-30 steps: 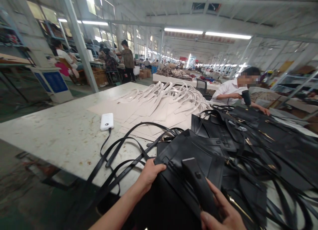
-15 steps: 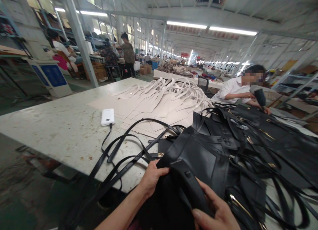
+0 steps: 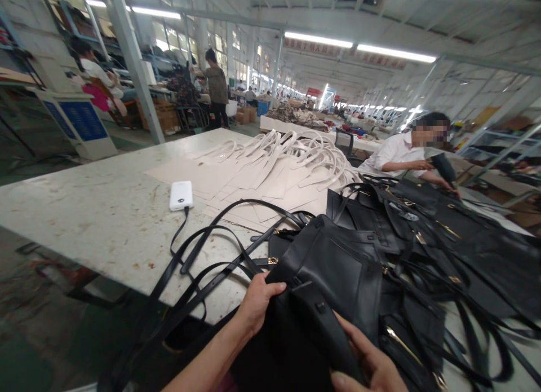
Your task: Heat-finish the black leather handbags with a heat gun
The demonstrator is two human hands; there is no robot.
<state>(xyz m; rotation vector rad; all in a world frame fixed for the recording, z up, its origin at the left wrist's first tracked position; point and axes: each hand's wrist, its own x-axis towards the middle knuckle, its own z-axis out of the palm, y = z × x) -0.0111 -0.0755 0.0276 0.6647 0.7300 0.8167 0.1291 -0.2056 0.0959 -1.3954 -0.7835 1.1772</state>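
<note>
Black bag [image 3: 291,335] is what I have in both hands, at the near edge of the table [image 3: 93,211], its lower part too dark for me to make out. I have the left hand [image 3: 256,304] closed on the rim, thumb laid over the top and the fingers mostly hidden behind. With the right hand [image 3: 372,361] I hold a thick folded panel [image 3: 323,318] of it between thumb and fingers. Black straps [image 3: 207,228] loop out to my left, across the near edge. On the bare left part of the surface I see a white power bank [image 3: 181,196], with a dark cable [image 3: 180,231] running from it toward the near edge. Cream panels [image 3: 257,192] overlap toward the far edge, their looped handles [image 3: 313,152] bunched there. Along the right side, more black bags [image 3: 422,228] with gold-coloured fittings lie heaped. Beyond that heap, a co-worker [image 3: 389,152] in a pale shirt holds a dark tool [image 3: 443,165].
</note>
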